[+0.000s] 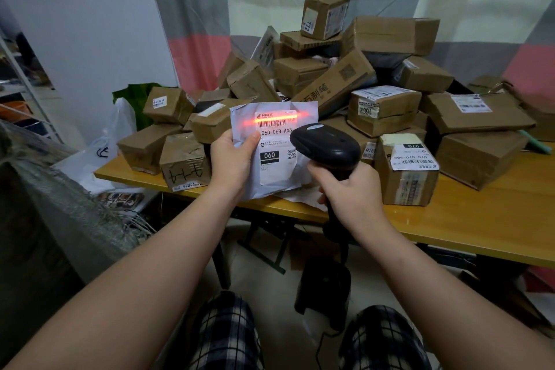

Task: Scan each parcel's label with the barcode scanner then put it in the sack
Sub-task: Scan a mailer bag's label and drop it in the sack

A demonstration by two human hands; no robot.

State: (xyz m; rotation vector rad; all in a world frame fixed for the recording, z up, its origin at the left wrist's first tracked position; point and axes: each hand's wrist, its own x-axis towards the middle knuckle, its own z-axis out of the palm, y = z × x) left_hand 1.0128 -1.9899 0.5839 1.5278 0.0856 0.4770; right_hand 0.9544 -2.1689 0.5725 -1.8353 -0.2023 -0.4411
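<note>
the left hand (231, 159) pinches the white mailer (277, 165) by its near edge, thumb over the label (276, 141); it looks light, limp and slick, best held at that edge. beside it, the right hand (351, 192) grips the scanner (326, 146), beam across the barcode.

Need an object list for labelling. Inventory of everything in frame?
white mailer: 1, white, labelled, held before the table, red scan line on its barcode
barcode scanner: 1, black, aimed at the mailer
cardboard boxes: many, uncountable heap, brown, on the table
table: 1, yellow wood, centre-right
woven sack: 1, grey, near left
plastic bag: 1, white, left of the table
green bag: 1, green, behind the left boxes
curtain: 1, grey-white-pink, behind the heap
left hand: 1, grips the mailer
right hand: 1, grips the scanner handle
</note>
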